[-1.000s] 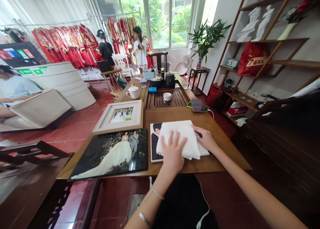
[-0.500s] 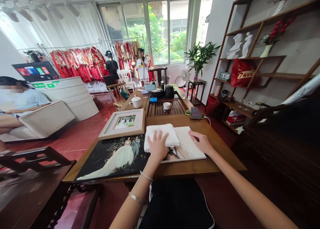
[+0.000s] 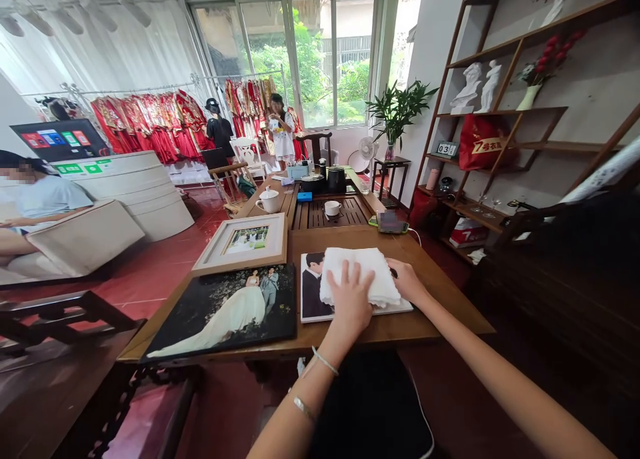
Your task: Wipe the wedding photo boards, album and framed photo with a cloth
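Observation:
A folded white towel point(image 3: 373, 262) lies on a frameless photo panel point(image 3: 311, 299) near the table's front edge. The panel's left part shows a person in a dark suit; the towel hides most of the rest. My left hand point(image 3: 353, 295) presses flat on the towel with fingers spread. At the panel's right side, my right hand point(image 3: 407, 282) rests with fingers stretched toward the towel, their tips partly hidden behind it. To the left lies a dark wedding photo panel point(image 3: 215, 312). Behind that panel is a light wooden picture frame point(image 3: 241, 242).
Farther back on the wooden table point(image 3: 345, 239) are a slatted tea tray point(image 3: 320, 215), a white cup point(image 3: 332, 208), a lidded white cup point(image 3: 269, 201) and a phone point(image 3: 393, 223) with a cable. A dark chair point(image 3: 65, 319) stands at left. Several people are farther off.
My left hand and the towel have slid right across the panel, uncovering the suited figure at its left. The right hand stays by the panel's right side, its fingertips now partly covered.

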A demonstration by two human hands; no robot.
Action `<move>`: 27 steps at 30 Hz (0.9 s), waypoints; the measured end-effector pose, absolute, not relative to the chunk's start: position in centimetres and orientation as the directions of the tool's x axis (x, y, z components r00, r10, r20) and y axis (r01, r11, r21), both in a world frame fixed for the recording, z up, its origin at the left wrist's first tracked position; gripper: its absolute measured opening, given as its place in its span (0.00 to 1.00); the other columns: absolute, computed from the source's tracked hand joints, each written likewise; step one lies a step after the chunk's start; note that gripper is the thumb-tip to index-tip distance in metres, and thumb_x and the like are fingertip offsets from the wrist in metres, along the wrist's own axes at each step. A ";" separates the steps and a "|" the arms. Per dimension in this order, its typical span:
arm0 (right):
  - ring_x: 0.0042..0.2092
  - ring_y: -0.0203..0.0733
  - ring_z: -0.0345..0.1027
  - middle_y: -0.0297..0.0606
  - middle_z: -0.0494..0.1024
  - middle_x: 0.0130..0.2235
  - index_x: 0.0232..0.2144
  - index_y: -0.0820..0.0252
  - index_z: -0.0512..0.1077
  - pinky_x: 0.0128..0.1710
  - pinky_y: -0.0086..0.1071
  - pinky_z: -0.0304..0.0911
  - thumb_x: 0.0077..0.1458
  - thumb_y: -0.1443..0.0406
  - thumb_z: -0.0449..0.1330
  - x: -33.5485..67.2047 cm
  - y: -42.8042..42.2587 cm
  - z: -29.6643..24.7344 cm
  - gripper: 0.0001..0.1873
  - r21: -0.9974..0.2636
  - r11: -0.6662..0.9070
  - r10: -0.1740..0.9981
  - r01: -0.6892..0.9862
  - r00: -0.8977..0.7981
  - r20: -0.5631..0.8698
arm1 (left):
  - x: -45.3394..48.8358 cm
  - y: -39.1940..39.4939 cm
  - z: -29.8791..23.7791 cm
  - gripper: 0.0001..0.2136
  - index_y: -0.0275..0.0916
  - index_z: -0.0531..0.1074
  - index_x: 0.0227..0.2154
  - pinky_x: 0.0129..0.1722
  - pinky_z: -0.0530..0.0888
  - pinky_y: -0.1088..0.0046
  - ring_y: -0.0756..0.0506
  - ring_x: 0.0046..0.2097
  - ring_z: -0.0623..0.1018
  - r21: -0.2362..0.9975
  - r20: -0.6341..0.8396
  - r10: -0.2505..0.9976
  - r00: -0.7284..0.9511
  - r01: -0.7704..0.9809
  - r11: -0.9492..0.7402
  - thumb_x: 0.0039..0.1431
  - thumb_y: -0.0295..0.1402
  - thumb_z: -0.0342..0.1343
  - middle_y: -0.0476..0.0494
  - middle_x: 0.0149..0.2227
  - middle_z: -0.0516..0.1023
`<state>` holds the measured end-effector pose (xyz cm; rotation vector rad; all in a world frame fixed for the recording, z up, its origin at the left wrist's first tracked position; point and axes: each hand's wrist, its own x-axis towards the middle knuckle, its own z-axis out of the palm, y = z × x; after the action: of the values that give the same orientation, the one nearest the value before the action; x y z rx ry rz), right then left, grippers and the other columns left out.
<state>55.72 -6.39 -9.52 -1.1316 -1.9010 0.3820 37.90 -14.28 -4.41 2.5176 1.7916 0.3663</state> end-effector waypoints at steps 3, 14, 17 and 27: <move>0.54 0.50 0.71 0.43 0.79 0.50 0.38 0.58 0.80 0.53 0.42 0.67 0.48 0.72 0.53 55.9 -6.3 -9.6 0.18 -0.626 0.535 0.827 0.567 -0.200 0.526 | 36.7 -16.2 -4.7 0.32 0.53 0.59 0.61 0.62 0.46 0.37 0.36 0.69 0.47 0.181 0.174 0.924 0.340 0.911 -0.369 0.52 0.27 0.53 0.46 0.68 0.54; 0.53 0.47 0.72 0.41 0.79 0.48 0.40 0.57 0.79 0.57 0.45 0.65 0.54 0.69 0.53 55.6 -6.1 -10.3 0.17 -0.622 0.501 0.827 0.602 -0.121 0.549 | 32.9 -13.6 -3.4 0.34 0.51 0.58 0.62 0.61 0.49 0.35 0.34 0.69 0.49 0.097 0.132 0.987 0.094 0.990 -0.107 0.50 0.25 0.52 0.43 0.68 0.53; 0.53 0.47 0.72 0.41 0.80 0.48 0.39 0.57 0.79 0.57 0.45 0.65 0.53 0.70 0.53 55.6 -6.2 -10.3 0.17 -0.620 0.498 0.829 0.607 -0.123 0.546 | 34.1 -11.4 -3.2 0.32 0.49 0.58 0.63 0.59 0.49 0.32 0.31 0.68 0.48 0.086 0.119 0.989 0.082 0.992 -0.092 0.53 0.28 0.53 0.40 0.68 0.53; 0.45 0.49 0.75 0.41 0.82 0.42 0.32 0.59 0.79 0.45 0.36 0.69 0.42 0.75 0.52 55.8 -6.8 -9.2 0.19 -0.597 0.520 0.834 0.611 -0.211 0.510 | 39.1 -9.1 -3.8 0.27 0.51 0.60 0.61 0.60 0.47 0.35 0.34 0.69 0.48 0.094 0.120 0.961 0.251 0.960 -0.263 0.58 0.32 0.53 0.42 0.67 0.56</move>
<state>55.76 -6.81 -9.23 -1.1840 -1.9250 0.3374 39.12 -9.09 -3.76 2.4834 1.9066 0.2393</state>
